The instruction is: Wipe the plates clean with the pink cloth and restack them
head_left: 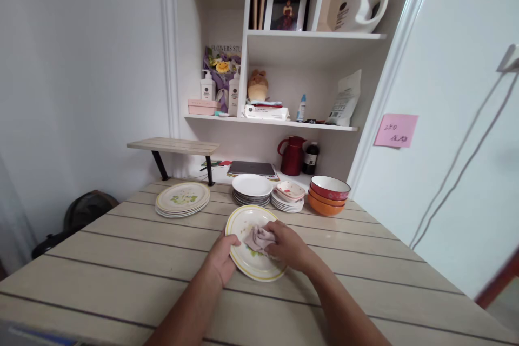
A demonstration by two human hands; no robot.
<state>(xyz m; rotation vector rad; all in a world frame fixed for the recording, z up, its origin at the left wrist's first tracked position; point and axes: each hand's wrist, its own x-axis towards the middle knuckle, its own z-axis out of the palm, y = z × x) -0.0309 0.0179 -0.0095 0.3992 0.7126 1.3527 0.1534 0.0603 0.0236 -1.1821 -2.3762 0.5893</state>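
A cream plate (259, 271) with a yellow rim and a floral print is tilted up off the wooden table in front of me. My left hand (222, 258) grips its left edge, thumb over the rim and fingers behind. Bunched in my right hand (288, 244) is a pale pinkish cloth (258, 239), pressed against the plate's face and covering part of the print. To the left lies a stack of similar floral plates (182, 198).
Behind the plate stand a stack of white plates (252, 186), small dishes (290, 191) on saucers, and nested red and orange bowls (329, 195). A small raised shelf (174, 145) sits at the back left. Further back are a red jug (292, 157) and a dark bottle (311, 159).
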